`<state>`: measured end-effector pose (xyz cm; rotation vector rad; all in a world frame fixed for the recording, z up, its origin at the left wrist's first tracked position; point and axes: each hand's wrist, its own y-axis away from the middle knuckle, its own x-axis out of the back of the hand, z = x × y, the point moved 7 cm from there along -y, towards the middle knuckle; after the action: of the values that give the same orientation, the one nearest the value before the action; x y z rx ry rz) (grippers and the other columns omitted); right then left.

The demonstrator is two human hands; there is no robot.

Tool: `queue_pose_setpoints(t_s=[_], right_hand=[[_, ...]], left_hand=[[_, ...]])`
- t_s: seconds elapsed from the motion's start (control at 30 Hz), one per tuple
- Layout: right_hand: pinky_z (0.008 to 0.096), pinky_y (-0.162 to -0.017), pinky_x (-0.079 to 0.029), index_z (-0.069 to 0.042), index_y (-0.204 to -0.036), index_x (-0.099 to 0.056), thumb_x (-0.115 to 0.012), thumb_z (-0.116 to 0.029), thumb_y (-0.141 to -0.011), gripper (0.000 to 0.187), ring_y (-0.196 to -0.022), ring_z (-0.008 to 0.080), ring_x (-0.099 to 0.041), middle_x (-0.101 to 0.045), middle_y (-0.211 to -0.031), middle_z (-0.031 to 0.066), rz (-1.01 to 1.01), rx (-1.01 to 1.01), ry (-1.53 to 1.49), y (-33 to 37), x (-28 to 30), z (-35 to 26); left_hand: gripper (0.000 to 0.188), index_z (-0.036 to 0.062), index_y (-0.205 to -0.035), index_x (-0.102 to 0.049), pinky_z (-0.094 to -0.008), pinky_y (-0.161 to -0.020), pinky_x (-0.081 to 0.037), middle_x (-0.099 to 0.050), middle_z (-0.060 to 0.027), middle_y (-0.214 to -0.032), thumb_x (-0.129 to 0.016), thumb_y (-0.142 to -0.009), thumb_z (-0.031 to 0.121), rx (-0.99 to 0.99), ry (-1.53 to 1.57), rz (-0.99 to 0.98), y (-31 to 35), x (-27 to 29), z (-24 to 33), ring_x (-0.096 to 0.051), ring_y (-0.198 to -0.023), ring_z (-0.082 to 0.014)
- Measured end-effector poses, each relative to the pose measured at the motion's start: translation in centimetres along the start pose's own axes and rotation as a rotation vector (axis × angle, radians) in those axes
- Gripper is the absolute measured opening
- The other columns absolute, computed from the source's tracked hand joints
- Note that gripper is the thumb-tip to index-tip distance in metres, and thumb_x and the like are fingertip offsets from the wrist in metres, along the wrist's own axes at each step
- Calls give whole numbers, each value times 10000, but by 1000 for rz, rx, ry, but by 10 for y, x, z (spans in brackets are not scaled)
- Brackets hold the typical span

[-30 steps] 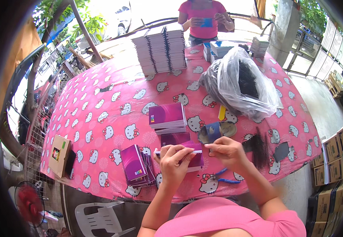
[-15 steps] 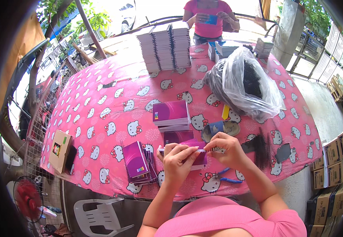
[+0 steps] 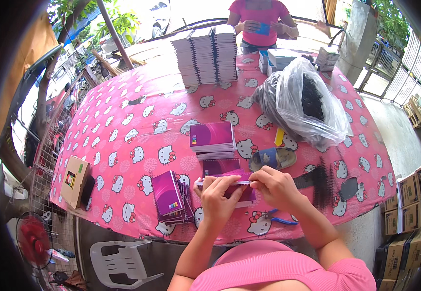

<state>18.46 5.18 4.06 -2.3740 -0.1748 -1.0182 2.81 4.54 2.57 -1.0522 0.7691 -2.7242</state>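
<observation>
We hold a purple notebook over the near part of the tabletop. Our left hand is clamped on it, maybe so the pages can't slip. Our right hand has its fingertips pinched together at the notebook's right end. We cannot tell if they grip something tiny there. The notebook is tipped so its thin pale edge shows, perhaps so we can see that end well.

Behind the notebook is a neat purple stack, and to its left is a messy purple pile. They sit close, likely so we can reach them. Blue-handled pliers lie to its right, nearer to us, likely for the same reason.

The purple covers look smooth and shiny, with swirly lines. To the notebook's right, black coils look springy and curly. Just behind it and to the right lies a slipper with a blue strap. Farther back that way, a crinkly see-through bag bulges with black stuff. Far behind the notebook stands a tall, blocky white stack.
</observation>
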Motion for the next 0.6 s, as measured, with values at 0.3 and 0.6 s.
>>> queue_pose_setpoints(t_s=[0.3, 0.6], right_hand=[[408, -863, -506, -52, -1155, -610, -630, -144, -861, 309, -1046, 320, -619, -652, -1091, 152, -121, -233, 198, -21, 23, 106], [337, -782, -537, -16, -1246, -528, -737, -94, -710, 581, -934, 177, -643, -662, -1037, 85, 59, -407, -180, 5, 15, 167]], left_hand=[[263, 142, -904, -751, -334, -868, -333, -710, 44, -816, -854, -664, 176, -46, 34, -3, -1, -1, 2, -578, -818, -143], [364, 162, -985, -692, -418, -927, -297, -689, 34, -912, -840, -668, 263, -74, 6, -44, 1, -11, 5, -595, -918, -168]])
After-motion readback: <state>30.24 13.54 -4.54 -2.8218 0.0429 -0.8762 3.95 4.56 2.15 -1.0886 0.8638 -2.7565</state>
